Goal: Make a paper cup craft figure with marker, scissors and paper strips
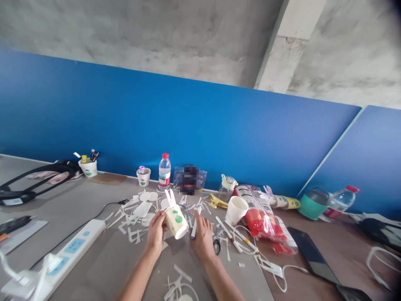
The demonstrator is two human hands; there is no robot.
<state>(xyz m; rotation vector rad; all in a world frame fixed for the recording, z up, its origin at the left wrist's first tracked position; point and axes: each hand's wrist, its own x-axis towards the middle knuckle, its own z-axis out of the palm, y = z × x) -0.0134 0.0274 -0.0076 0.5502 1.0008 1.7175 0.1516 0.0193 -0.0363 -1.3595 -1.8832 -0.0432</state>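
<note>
A white paper cup (177,223) with green dots is tilted in my left hand (156,232), whose fingers are closed on its side. White ear-shaped pieces (171,198) stand up from the cup's far end. My right hand (202,235) is closed round a white marker (194,225) with a purple end, just right of the cup. White paper scraps (140,211) lie about both hands. Beside my right wrist are the black handles of scissors (216,246), partly hidden.
Behind stand a water bottle (164,173) and a small cup (143,177). To the right are a white cup (236,210), markers (229,235), a red bag (261,217), cables and a phone (313,255). A power strip (73,251) lies left; a blue partition (188,121) borders the table.
</note>
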